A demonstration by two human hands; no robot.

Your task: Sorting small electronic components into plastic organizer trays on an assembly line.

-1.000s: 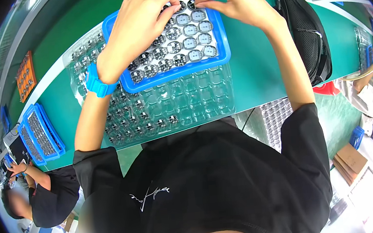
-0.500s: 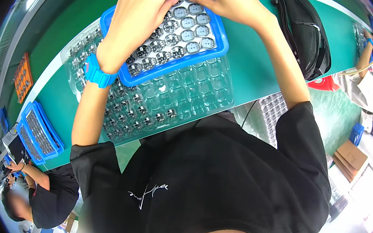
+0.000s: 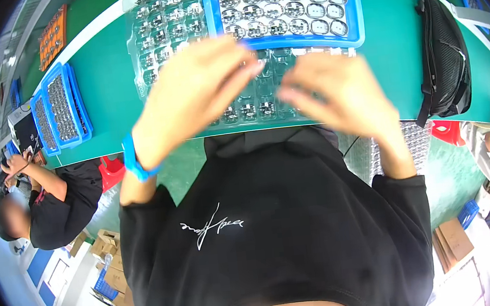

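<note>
Paused is work at the blue rectangular plastic tray (image 3: 317, 42): left hand (image 3: 202, 86) and right hand (image 3: 337, 89) are drawn nearer, half-curled, any hold untellable.

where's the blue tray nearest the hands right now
In the head view, the blue tray sits at the top, right of centre, overlapping a clear plastic tray and just beyond the left hand and right hand.

White script (image 3: 212, 223) runs across the chest of the black shirt (image 3: 280, 257), below the left hand (image 3: 199, 89) — slanting, handwritten in style, with long strokes reaching above and below the line. Its letters run together — no word reads with certainty.
</note>
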